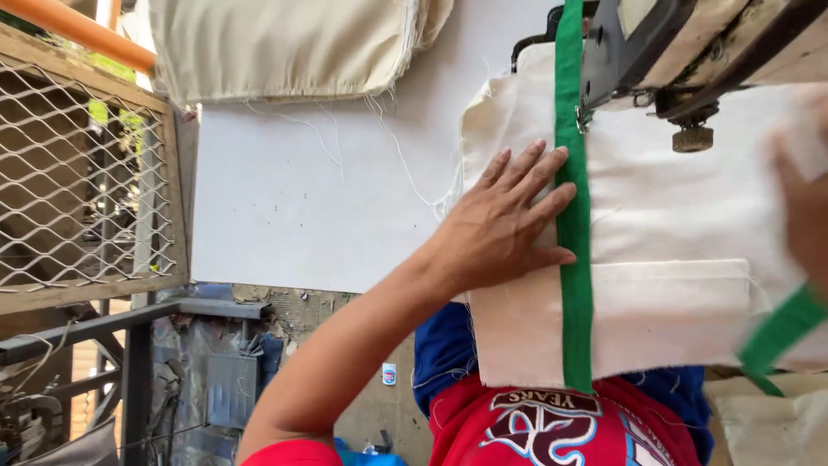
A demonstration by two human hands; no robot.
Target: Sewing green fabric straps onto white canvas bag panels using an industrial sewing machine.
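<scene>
Hands first: we see the left hand (509, 220) flat, fingers spread, pressing the cream fabric panel (655, 267) just left of the green strap (574, 233); it grips nothing. Right hand (806, 216) is blurred at the frame edge on the panel's right side, and we cannot tell its grip. Strap's long axis runs near to far, straight up the panel and under the sewing machine head (681, 52). Panel lies flat on the white table (328, 198), hem folded across. Farther off: stacked cream fabric (285, 43).
</scene>
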